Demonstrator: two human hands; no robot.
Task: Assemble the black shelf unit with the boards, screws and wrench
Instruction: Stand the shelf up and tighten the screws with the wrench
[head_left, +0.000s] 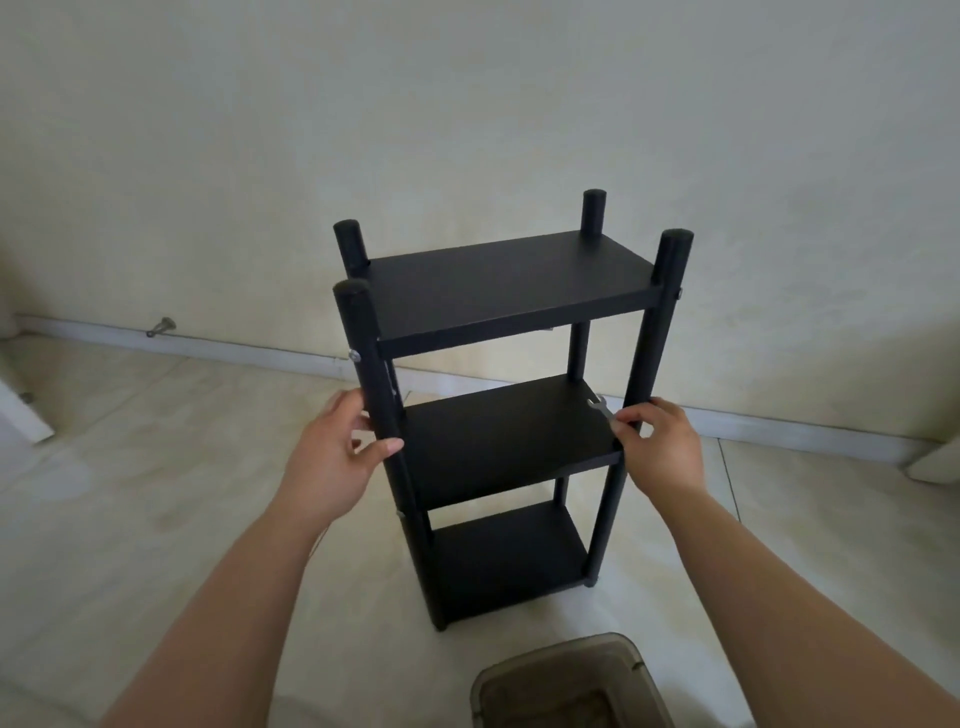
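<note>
The black shelf unit (498, 291) stands upright on the tiled floor with three boards between four round posts. My left hand (332, 457) grips the front left post beside the middle board, thumb wrapped across the post. My right hand (660, 441) is at the front right post by the middle board and pinches a small silver wrench (601, 407), whose open jaw points up and left over that board. A silver screw head (355, 356) shows on the front left post just under the top board.
A translucent grey plastic bin (566, 680) sits on the floor just in front of the unit. The wall and white skirting run behind it, with a metal door stopper (161, 327) at the left. A white door edge (21, 410) shows at far left.
</note>
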